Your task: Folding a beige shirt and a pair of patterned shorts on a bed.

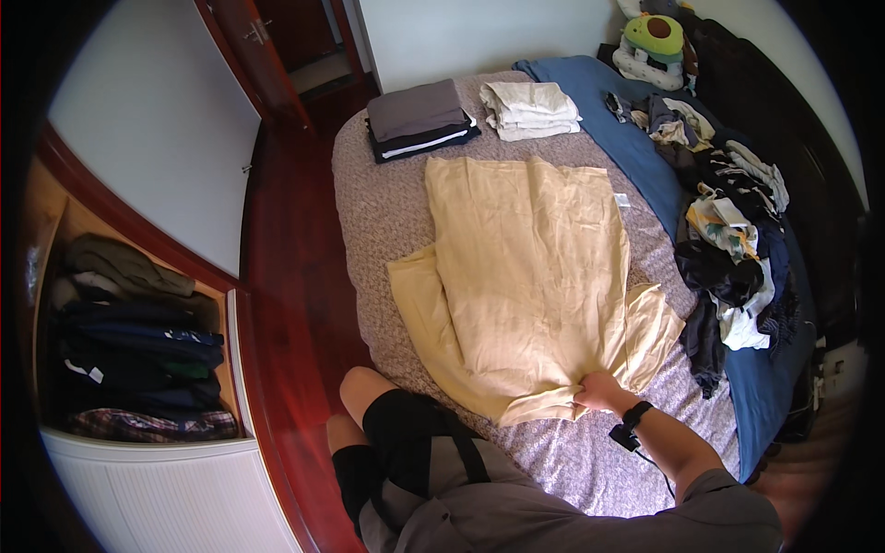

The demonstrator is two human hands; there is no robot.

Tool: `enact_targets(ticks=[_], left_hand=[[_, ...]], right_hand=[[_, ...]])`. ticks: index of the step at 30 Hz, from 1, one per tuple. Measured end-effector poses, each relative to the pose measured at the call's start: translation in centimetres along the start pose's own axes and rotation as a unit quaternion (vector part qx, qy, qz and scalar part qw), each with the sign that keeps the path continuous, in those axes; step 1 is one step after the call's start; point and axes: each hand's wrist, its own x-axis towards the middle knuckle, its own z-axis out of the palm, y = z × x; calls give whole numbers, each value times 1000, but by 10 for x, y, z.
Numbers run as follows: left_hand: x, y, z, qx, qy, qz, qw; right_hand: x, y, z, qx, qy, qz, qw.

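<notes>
A pale yellow shirt [535, 267] lies spread on the bed, its wide straight edge away from me and its sleeves out to the left and right. Creases run across the cloth. A small white tag [622, 199] sticks out from its right side. At the shirt's near edge, my right hand [601, 393] is closed on a bunched bit of the fabric, the fingertips partly hidden by the folds. A black band with a small device circles that wrist. My left hand does not show.
Folded dark clothes [419, 112] and folded white clothes [530, 109] are stacked at the bed's far end. Loose garments [728, 249] heap along the right, on a blue cover [599, 101]. At left stands an open wardrobe compartment [147, 439] with clothes inside.
</notes>
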Motion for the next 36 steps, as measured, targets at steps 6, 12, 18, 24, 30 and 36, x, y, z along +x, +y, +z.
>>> enact_targets(ticks=[6, 12, 18, 24, 30, 36], left_hand=[[-7, -4, 4, 3, -14, -6, 1000], [-17, -8, 7, 8, -29, -16, 999], [-22, 1, 6, 19, -49, -30, 998], [-19, 18, 0, 33, -80, -61, 994], [-4, 35, -11, 46, -124, -105, 986], [23, 57, -25, 58, -172, -145, 973]], right_hand=[[8, 7, 5, -45, 12, -50, 998], [18, 12, 6, -13, -8, -33, 999], [32, 21, 10, 13, -28, -52, 998], [42, 29, 14, 33, -49, -61, 996], [45, 16, 6, 27, -104, -23, 994], [39, 21, 2, 11, -129, 43, 991]])
